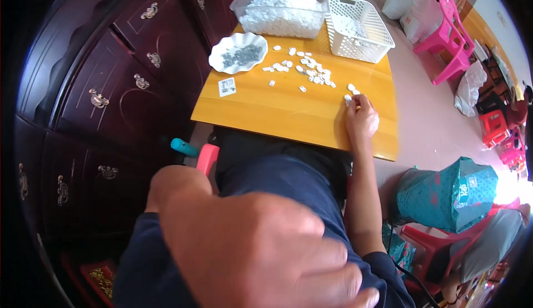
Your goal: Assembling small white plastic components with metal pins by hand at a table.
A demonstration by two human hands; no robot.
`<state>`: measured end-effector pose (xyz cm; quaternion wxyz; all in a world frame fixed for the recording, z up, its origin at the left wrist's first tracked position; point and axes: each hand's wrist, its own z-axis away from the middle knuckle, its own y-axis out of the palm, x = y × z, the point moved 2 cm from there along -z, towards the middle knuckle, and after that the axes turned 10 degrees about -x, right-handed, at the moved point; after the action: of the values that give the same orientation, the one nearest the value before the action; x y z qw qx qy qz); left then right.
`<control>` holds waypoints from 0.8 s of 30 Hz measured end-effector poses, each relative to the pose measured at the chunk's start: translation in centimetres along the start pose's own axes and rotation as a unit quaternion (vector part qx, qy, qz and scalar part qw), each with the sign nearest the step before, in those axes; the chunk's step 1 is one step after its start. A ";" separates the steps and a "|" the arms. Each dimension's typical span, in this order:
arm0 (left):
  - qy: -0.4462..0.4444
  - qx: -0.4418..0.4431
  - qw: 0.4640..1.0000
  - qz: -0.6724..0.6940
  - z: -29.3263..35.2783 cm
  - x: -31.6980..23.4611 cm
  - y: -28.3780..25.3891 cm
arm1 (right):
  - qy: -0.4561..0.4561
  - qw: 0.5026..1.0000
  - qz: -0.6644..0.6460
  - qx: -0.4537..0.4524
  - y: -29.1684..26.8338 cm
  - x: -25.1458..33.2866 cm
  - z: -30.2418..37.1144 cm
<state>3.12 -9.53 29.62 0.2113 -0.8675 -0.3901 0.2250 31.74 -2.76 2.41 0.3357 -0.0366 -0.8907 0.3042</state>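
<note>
My right hand [363,120] rests at the right side of the yellow wooden table [266,108], fingers bent and pinched at a small white plastic piece [348,98]. Two more white pieces [353,89] lie just beyond its fingertips. Close to the camera, my left hand [266,247] is raised above my lap, large and blurred. Its fingers bend away, so whether anything is in them stays hidden. A loose group of white pieces [316,72] is spread over the table's middle. Left of them stands a white scalloped dish [218,49] holding small grey parts.
A clear bin [239,9] heaped with white pieces and a white perforated basket [383,44] stand along the far edge. A square printed card [227,87] lies at the left. Dark drawers [105,80] border the left side; a teal bag [433,197] stands at the right.
</note>
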 end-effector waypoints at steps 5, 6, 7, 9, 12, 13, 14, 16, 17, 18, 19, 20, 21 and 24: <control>-0.013 0.016 0.999 -0.039 0.0 -0.1 0.4 | -0.018 1.000 -0.019 -0.002 0.9 0.0 0.0; -0.018 0.024 0.998 -0.053 0.0 -0.1 0.8 | -0.017 1.000 -0.008 -0.020 0.4 -0.1 0.0; -0.023 0.036 0.996 -0.074 -0.2 0.0 1.0 | -0.017 0.999 -0.004 -0.041 0.4 -0.1 -0.2; -0.031 0.062 0.991 -0.116 -0.1 -0.1 1.7 | -0.011 0.999 0.000 -0.033 0.2 -0.3 -0.1; -0.129 0.090 0.978 -0.137 1.4 4.4 3.1 | 0.009 0.999 -0.025 -0.033 -0.1 -0.4 0.1; -0.152 0.075 0.980 -0.105 3.2 7.3 3.1 | 0.020 0.998 -0.043 -0.037 0.1 -0.3 0.3; -0.220 0.037 0.969 -0.108 5.3 10.7 3.3 | 0.011 0.999 -0.043 -0.031 -0.1 -0.2 0.1; -0.405 -0.030 0.904 -0.130 10.9 17.8 3.6 | -0.004 0.997 -0.056 -0.050 -0.2 0.1 0.2; -0.415 -0.044 0.886 -0.200 13.7 20.8 3.5 | -0.001 0.997 -0.060 -0.047 -0.4 0.3 0.1; -0.423 -0.059 0.863 -0.270 16.2 23.3 3.5 | 0.003 0.996 -0.064 -0.055 -0.4 0.5 0.1; -0.415 -0.054 0.866 -0.272 17.8 24.9 3.9 | 0.005 0.995 -0.084 -0.052 -0.4 0.5 0.2; -0.434 -0.068 0.850 -0.290 19.1 26.4 4.2 | 0.006 0.993 -0.103 -0.049 -0.3 0.6 0.2; -0.455 -0.083 0.831 -0.309 20.0 27.5 4.2 | -0.010 0.991 -0.118 -0.063 -0.3 0.9 0.2; -0.412 -0.130 0.828 -0.358 20.3 29.7 4.7 | 0.000 0.985 -0.162 -0.057 -0.4 2.0 0.3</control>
<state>12.30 14.44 3.96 -0.0179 -0.5128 -0.7500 0.4173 30.08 -2.68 3.64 0.3776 0.0893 -0.9009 0.1947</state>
